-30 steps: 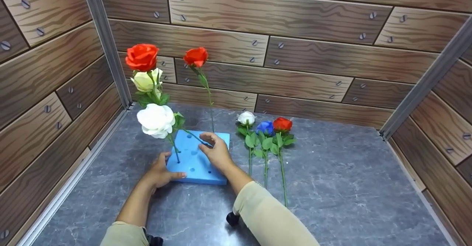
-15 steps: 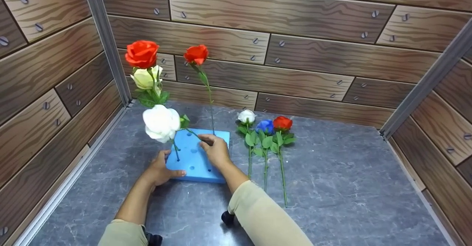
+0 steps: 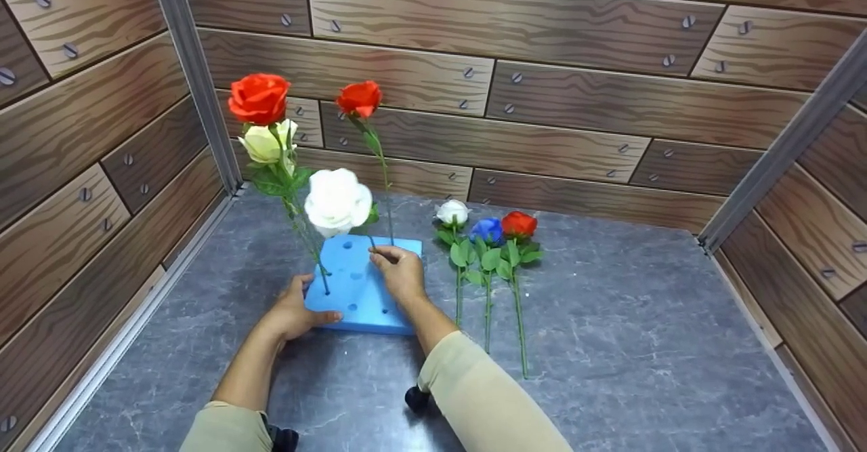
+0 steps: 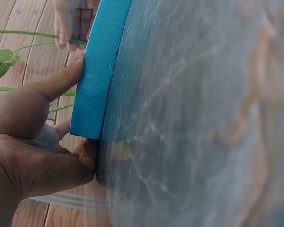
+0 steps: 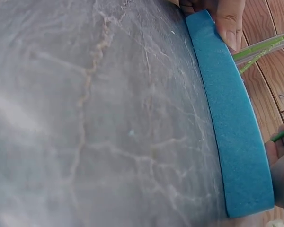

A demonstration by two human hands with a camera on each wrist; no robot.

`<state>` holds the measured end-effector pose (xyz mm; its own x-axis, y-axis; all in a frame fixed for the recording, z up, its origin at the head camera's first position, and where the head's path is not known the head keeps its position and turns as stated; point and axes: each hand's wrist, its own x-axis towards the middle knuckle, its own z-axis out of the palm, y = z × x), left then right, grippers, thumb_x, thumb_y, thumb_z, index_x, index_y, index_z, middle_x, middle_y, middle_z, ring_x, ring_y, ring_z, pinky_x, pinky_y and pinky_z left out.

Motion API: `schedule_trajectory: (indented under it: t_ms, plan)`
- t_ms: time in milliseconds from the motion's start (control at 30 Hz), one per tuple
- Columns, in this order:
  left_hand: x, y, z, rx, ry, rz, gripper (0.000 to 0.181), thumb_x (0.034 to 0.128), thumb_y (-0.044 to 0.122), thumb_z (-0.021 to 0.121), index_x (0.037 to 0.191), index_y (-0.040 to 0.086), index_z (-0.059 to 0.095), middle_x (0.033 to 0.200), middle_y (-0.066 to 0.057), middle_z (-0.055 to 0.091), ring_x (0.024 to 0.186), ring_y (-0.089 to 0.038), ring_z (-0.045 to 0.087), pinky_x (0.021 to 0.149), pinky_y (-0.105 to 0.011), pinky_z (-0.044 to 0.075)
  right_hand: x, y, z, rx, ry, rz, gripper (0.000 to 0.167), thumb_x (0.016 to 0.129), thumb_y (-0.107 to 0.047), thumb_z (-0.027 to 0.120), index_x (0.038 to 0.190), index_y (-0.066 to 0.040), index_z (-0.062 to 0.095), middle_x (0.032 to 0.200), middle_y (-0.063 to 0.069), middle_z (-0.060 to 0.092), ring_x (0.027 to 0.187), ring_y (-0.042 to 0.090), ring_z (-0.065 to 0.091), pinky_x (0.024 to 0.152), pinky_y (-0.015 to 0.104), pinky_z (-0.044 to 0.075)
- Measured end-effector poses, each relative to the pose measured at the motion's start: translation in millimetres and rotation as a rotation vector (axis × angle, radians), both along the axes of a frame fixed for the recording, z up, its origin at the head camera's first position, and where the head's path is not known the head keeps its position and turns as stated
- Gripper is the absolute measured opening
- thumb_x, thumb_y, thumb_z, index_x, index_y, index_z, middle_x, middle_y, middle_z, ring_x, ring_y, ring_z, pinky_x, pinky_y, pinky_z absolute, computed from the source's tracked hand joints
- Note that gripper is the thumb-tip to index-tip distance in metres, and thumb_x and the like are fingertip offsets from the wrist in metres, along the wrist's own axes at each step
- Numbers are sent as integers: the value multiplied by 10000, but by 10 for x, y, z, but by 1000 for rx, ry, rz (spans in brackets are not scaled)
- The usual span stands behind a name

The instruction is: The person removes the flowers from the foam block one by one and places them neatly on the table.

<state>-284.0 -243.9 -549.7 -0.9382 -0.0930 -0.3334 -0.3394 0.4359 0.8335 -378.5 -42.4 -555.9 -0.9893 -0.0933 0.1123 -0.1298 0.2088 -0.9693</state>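
A blue foam block (image 3: 366,320) with holes in its top lies on the grey marbled table. My left hand (image 3: 291,313) holds its near left corner, thumb over the front edge and fingers along the side, as the left wrist view of the block (image 4: 97,85) also shows. Above the block, my right hand (image 3: 401,276) pinches the stem of a white rose (image 3: 337,201), which stands nearly upright; whether its lower end sits in a hole is hidden. Upright in the block are a large red rose (image 3: 259,98), a pale yellow rose (image 3: 263,144) and a smaller red rose (image 3: 360,99).
Right of the block, a small white rose (image 3: 452,214), a blue rose (image 3: 488,231) and a red rose (image 3: 519,224) lie side by side, stems toward me. Wood-patterned walls (image 3: 576,93) enclose the table at the back and both sides.
The white rose in my right hand has swung from leaning far left to nearly upright, its bloom moving right and up. My left hand stays on the block.
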Motion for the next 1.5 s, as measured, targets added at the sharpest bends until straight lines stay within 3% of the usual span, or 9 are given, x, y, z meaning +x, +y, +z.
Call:
schedule_trajectory:
  t_ms: [367,567,767,967,1200,1500]
  plan:
    - [-24,-8,16,-34,-22,-6,1148,872,360,929,1691,40,191,1716,-394,186,1613,-584,197,1320,-684,249,-10,38,-20,-118,-4,-15,170,1014,-101,761,1154,-36,833,1162,136,832,1010,134,762,889,250,631]
    - [-12,-10,37,-31,-23,-11,1140,884,351,922,1695,35,184,1721,-387,185,1614,-581,200,1318,-685,251,1,56,-15,-163,-13,-29,180,1023,-109,751,1172,-49,832,1191,142,827,1082,207,784,957,315,646]
    - [11,-20,33,-17,-14,-17,1138,888,351,920,1696,38,182,1731,-375,173,1621,-573,185,1319,-688,244,20,98,-17,-224,-52,-24,199,1039,-159,745,1200,-76,827,1212,103,813,1103,147,760,1004,358,634]
    - [23,-16,14,-16,-2,-17,1133,888,343,920,1696,37,186,1726,-383,176,1618,-578,191,1317,-689,251,29,134,-51,-318,-36,-16,233,1031,-157,757,1223,-35,810,1202,129,803,1073,112,743,980,300,624]
    - [33,1,7,-13,5,-21,1123,887,331,922,1692,38,195,1727,-382,179,1622,-575,183,1314,-687,259,8,151,-60,-462,-42,-31,236,1037,-89,730,1216,58,776,1190,213,805,1068,138,784,991,324,640]
    - [32,9,26,-18,11,-20,1134,881,325,928,1692,37,189,1716,-390,188,1617,-581,187,1315,-690,253,-21,157,-40,-609,-88,-88,286,1029,-54,731,1262,112,731,1074,122,829,974,133,785,955,352,657]
